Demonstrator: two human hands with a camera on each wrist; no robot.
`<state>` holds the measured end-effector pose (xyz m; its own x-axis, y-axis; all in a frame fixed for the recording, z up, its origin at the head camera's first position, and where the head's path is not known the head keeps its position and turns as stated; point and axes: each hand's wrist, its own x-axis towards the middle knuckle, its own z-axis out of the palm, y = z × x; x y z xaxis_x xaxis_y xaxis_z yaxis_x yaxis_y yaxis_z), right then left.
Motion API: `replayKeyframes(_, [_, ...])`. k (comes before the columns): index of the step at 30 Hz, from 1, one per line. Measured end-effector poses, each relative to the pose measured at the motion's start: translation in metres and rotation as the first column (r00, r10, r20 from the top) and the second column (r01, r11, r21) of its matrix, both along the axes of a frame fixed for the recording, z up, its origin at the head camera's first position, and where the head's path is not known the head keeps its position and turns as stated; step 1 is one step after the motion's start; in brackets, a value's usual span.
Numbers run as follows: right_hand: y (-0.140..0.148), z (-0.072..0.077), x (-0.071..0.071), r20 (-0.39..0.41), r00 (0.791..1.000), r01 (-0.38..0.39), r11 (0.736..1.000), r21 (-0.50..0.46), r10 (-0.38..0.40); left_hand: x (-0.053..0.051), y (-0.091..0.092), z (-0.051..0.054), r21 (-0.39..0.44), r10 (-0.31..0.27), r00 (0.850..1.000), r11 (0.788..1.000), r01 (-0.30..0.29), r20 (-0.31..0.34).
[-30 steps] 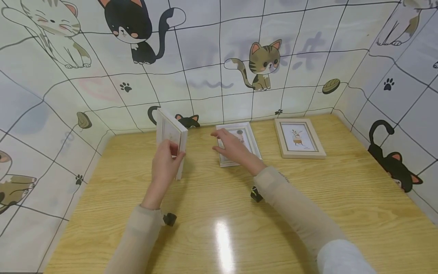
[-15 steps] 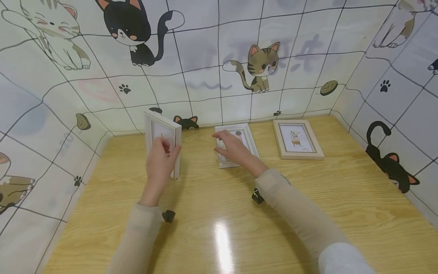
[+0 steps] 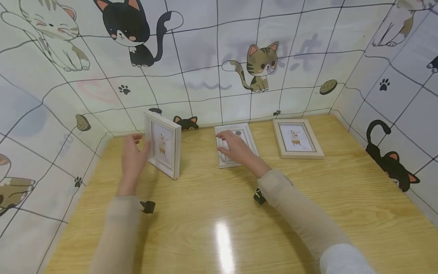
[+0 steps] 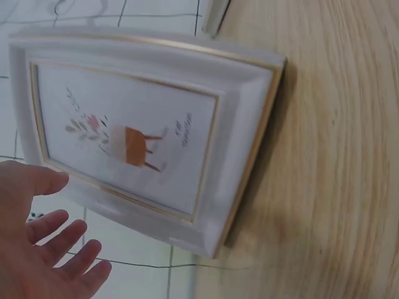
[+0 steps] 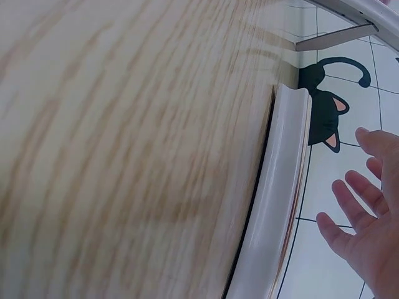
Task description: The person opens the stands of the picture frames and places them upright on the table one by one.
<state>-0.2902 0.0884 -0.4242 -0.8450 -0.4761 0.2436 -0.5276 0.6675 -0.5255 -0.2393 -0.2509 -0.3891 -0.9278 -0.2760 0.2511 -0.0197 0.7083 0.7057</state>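
A white picture frame (image 3: 163,146) with thin gold lines and a plant drawing stands upright at the table's left back. In the left wrist view the same frame (image 4: 249,124) shows its face, turned sideways. My left hand (image 3: 132,158) is beside its left edge, fingers loose and holding nothing; whether the thumb touches the edge I cannot tell. A second white picture frame (image 3: 253,142) lies flat at the back middle. Over it hovers my right hand (image 3: 237,148), fingers loosely bent around nothing and partly covering its picture. The right wrist view shows this hand (image 5: 368,212) apart from the frame.
A light wood picture frame (image 3: 284,146) lies flat at the back right. Behind the wooden table (image 3: 191,205) rises a white wall covering (image 3: 205,49) with cats and grid lines. In the right wrist view, a support leg (image 5: 333,38) props the standing frame from behind.
My left hand has let go of the white frame and moved left of it. Before that, the frame was shifted slightly left and turned to face more rightward. The right hand hardly moved.
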Motion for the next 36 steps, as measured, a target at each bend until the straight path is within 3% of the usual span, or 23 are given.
replayKeyframes(9, [0.004, -0.002, -0.001, 0.023, 1.0, 0.02, 1.0, -0.007, -0.019, -0.016, -0.023, -0.019, 0.07, -0.16, 0.982, 0.986, 0.153, 0.099])
replayKeyframes(12, [0.007, -0.002, -0.003, 0.017, 0.999, 0.034, 0.999, -0.003, -0.034, -0.022, -0.027, -0.026, 0.095, -0.188, 0.975, 0.98, 0.177, 0.116])
replayKeyframes(20, [0.02, 0.002, -0.008, 0.031, 0.997, 0.078, 0.997, -0.02, -0.077, -0.031, -0.027, -0.035, 0.102, -0.209, 0.967, 0.975, 0.196, 0.143])
replayKeyframes(36, [0.055, 0.007, -0.015, 0.047, 0.988, 0.144, 0.99, -0.001, -0.144, -0.036, -0.028, -0.043, 0.141, -0.219, 0.957, 0.971, 0.194, 0.192])
